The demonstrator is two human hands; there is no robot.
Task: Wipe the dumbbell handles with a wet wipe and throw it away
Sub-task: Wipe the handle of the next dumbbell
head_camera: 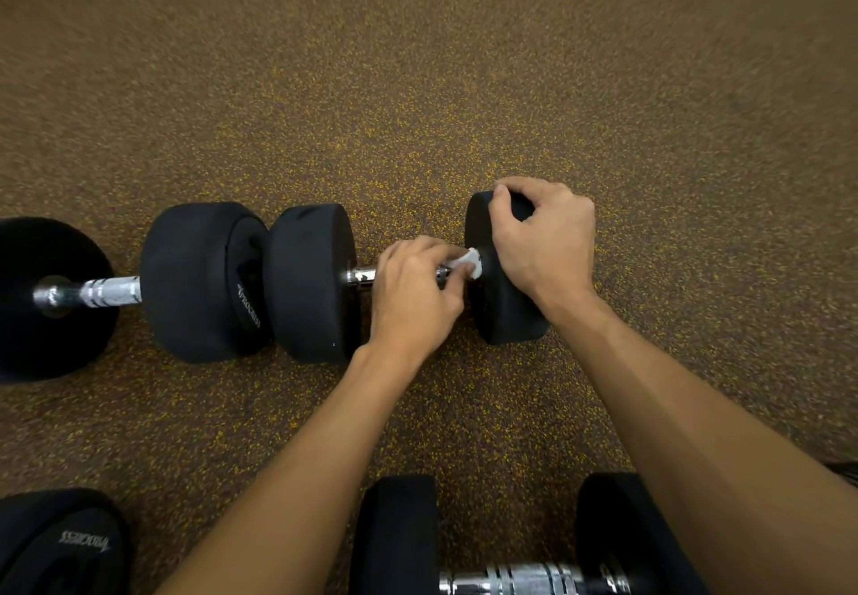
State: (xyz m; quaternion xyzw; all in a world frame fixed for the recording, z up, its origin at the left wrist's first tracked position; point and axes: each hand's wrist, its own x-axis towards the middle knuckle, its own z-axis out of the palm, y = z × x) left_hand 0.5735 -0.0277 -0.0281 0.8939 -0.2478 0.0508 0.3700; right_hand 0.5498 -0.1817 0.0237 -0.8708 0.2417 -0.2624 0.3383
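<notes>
On floor [418, 83]: dumbbell [315, 283] axis left-right, wipe [466, 263] on handle [362, 275]

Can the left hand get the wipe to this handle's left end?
Probably yes. The left hand holds the wipe on the handle, and the bare stretch toward the left weight has nothing on it. Right hand grips the right weight.

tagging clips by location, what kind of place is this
Most likely a gym's free-weights area: several black rubber-headed dumbbells with chrome handles lie on speckled brown-and-yellow rubber flooring, and the left hand presses a small white wet wipe to one handle.
</notes>
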